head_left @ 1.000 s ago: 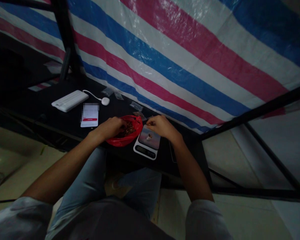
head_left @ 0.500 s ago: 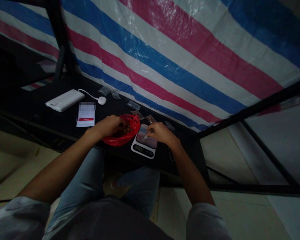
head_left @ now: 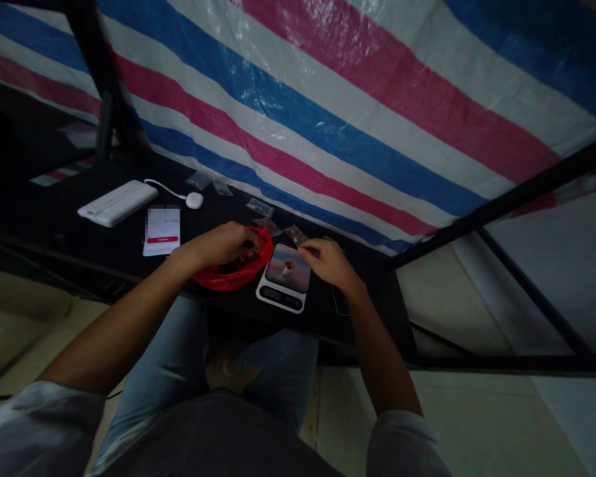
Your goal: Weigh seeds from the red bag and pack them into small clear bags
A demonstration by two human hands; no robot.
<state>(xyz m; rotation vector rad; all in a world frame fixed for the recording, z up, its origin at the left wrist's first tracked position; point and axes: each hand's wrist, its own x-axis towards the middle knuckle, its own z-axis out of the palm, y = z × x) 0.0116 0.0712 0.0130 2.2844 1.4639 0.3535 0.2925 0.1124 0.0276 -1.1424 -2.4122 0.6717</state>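
Observation:
My left hand (head_left: 223, 244) rests curled in a red plastic bag (head_left: 231, 275) holding small brown pieces, on a dark table (head_left: 79, 245). To the right of the bag sits a small kitchen scale (head_left: 284, 278) with a little heap of pieces on its platform. My right hand (head_left: 328, 262) hovers at the scale's far right edge, fingers pinched together; what they hold is too small to make out. Small clear packets (head_left: 295, 233) lie just behind the scale.
A white power bank (head_left: 118, 203) with a cable and round white puck (head_left: 194, 200) lies at the table's left. A white card with a red stripe (head_left: 161, 231) lies near the bag. A striped tarpaulin (head_left: 357, 112) hangs behind. Black frame bars (head_left: 501, 199) run right.
My right hand has lifted off the scale platform and drawn to its right edge, leaving a small heap on it. My left hand stays in the red bag. The view has shifted slightly.

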